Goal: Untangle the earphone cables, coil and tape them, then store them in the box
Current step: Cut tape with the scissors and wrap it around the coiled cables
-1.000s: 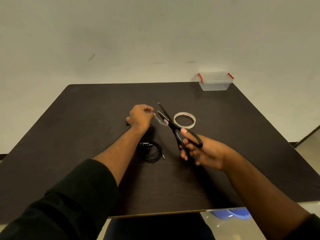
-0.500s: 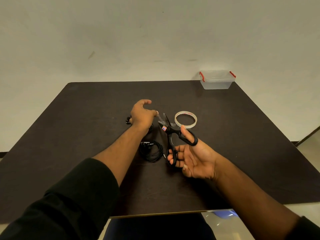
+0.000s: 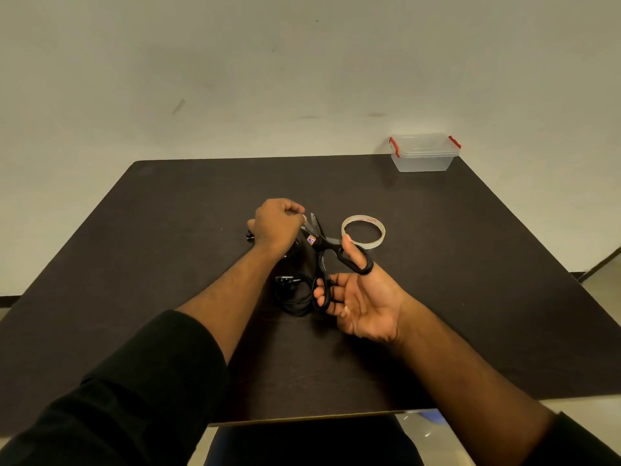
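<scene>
Earphones (image 3: 294, 299) lie beside scissors (image 3: 321, 253) in right hand (image 3: 364, 302).

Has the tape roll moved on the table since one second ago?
No. The tape roll lies at the same spot on the table, same offset from the box; only the scissors shifted.

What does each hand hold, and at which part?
Right hand holds the scissors by the handle loops, thumb through one. Left hand pinches something small at the blades, probably tape; unclear.
</scene>
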